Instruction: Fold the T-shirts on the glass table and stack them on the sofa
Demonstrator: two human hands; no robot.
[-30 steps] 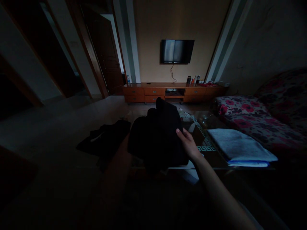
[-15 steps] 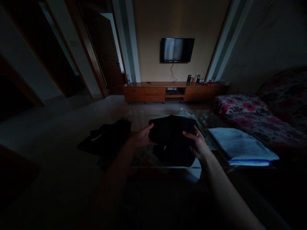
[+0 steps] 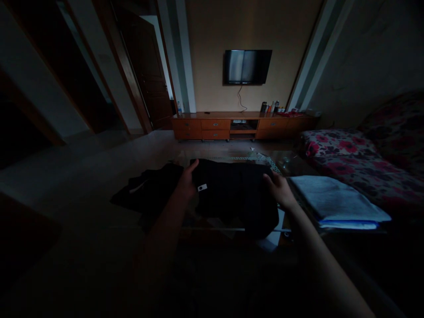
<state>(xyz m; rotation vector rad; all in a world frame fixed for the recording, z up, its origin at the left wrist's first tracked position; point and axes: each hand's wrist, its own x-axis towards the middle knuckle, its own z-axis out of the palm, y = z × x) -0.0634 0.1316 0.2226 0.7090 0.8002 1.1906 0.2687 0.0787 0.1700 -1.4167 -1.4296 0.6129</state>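
Note:
A dark garment (image 3: 228, 190), nearly black, is stretched between my two hands above the glass table. Its exact kind is lost in the dim light. My left hand (image 3: 188, 180) grips its left edge with the thumb on top, right beside a small white label (image 3: 202, 187). On the other side, my right hand (image 3: 280, 189) pinches the upper right edge, and part of the cloth hangs below it past the table's front edge. Another dark cloth (image 3: 149, 187) lies heaped to the left, partly behind my left forearm.
Folded light-blue cloth (image 3: 338, 201) lies at the right of the glass table (image 3: 212, 229). Beyond it stands a flowered sofa (image 3: 341, 145). A wooden cabinet (image 3: 215, 126) with bottles on top runs along the far wall, under a television (image 3: 247, 67).
My hands have moved apart, the left one leftward, and the garment is spread wider. Its white label now shows. The heaped cloth and the light-blue cloth lie as before.

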